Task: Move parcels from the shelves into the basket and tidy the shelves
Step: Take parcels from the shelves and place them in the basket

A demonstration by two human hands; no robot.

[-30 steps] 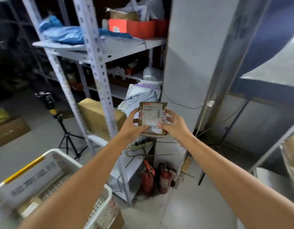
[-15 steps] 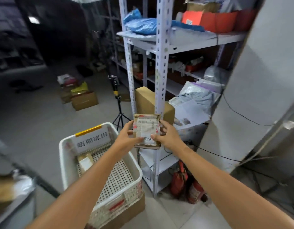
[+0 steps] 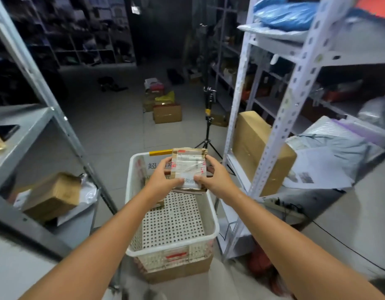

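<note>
— Two hands, one parcel [image 3: 188, 169]?
— Yes. Left hand [image 3: 161, 182] pinching the left edge, thumb across the label, fingers behind. Right hand [image 3: 215, 180] pinching the right edge the same way.
— Where, exactly?
— Held above the far end of the white basket [image 3: 129, 198], label toward the camera, just in front of the yellow strip [image 3: 160, 152] on the far rim.
— Inside the basket?
— Small brown box [image 3: 159, 205], half hidden under the left wrist.
— Underneath?
— Cardboard box [image 3: 176, 273] on the floor, carrying the basket.
— To the right?
— Close by, a white shelf post [image 3: 280, 126]. Behind it a big brown box [image 3: 258, 152] sticking out past the shelf edge, then grey mailing bags [image 3: 330, 144]. Blue bag [image 3: 284, 16] on the top shelf.
— Left?
— Grey rack, with another brown box [image 3: 53, 195] on its lower shelf.
— Farther off?
— Tripod [image 3: 207, 126] standing beyond the basket, then several boxes [image 3: 167, 113] on the floor.
</note>
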